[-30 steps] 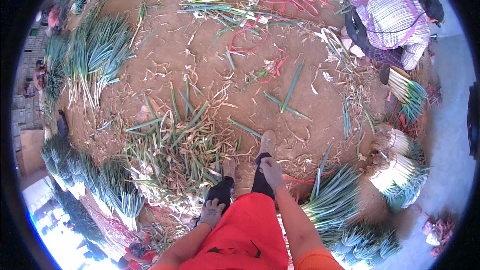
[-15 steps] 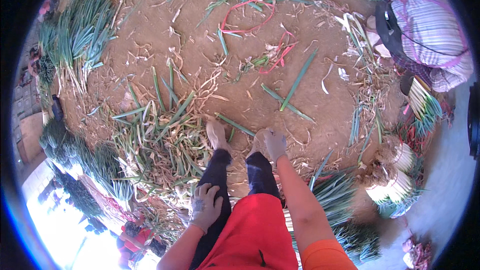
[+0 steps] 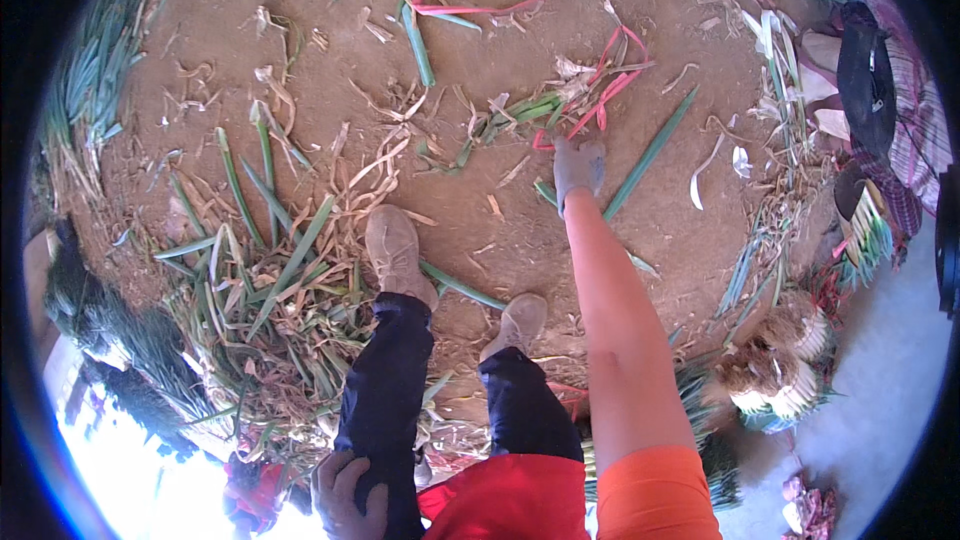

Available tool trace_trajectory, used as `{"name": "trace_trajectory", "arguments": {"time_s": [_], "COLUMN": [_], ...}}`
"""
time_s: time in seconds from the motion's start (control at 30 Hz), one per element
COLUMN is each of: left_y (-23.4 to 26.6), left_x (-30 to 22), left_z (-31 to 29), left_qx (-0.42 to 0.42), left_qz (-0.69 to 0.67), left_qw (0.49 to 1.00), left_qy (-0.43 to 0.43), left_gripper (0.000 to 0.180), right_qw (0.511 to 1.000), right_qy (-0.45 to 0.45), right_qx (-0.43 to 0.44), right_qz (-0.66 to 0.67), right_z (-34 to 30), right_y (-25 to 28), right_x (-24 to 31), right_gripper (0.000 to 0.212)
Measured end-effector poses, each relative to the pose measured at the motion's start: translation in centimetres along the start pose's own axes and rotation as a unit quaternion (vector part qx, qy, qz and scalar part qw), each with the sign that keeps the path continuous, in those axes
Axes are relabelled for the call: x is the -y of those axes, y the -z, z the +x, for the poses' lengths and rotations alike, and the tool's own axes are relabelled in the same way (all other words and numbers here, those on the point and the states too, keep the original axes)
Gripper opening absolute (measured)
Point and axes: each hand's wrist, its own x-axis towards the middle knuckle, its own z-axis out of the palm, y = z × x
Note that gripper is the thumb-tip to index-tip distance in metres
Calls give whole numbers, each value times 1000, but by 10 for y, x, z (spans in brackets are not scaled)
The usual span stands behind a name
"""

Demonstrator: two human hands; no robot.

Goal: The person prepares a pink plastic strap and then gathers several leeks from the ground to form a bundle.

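Note:
My right hand [image 3: 579,166], in a grey glove, reaches out low over the soil with its fingers partly spread. Its fingertips are at the near end of a pink plastic strip [image 3: 603,112], and no grip on it shows. Beside that strip lies a bundle of wilted green leaves [image 3: 535,110]. A long green onion leaf [image 3: 652,152] rests just right of the hand, and another leaf passes beneath my wrist. My left hand [image 3: 346,496], also gloved, rests on my left thigh with fingers apart, holding nothing.
Leaf trimmings [image 3: 270,300] are heaped left of my shoes [image 3: 397,250]. Green onions [image 3: 90,90] lie at far left. Bundles with white stems [image 3: 790,390] lie at right, near a person in a striped garment [image 3: 915,90]. A larger pink strip loop [image 3: 500,10] lies farther ahead.
My right hand has moved forward from beside my right shoe to the pink strip. My left hand stays on my left leg, now lower in the picture. The view has shifted forward.

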Motion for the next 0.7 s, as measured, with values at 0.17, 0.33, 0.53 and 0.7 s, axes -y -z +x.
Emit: {"name": "trace_trajectory", "arguments": {"time_s": [0.17,0.33,0.53,0.7], "left_y": [16,16,16,23], "left_x": [4,-1,9,9], "left_z": [11,14,25,28], "left_qx": [37,66,28,61], "left_qz": [3,30,-6,-6], "left_qw": [999,997,998,997], "left_qy": [8,-8,-47,-43], "left_gripper": [37,40,33,38], "right_qw": [937,903,990,971], "right_qy": [-80,-103,-50,-91], "right_qx": [209,254,121,126], "right_qz": [267,332,56,182], "right_z": [9,-29,2,1], "right_y": [16,67,25,-3], "right_x": [-17,4,34,-1], "right_gripper": [29,26,50,46]}}
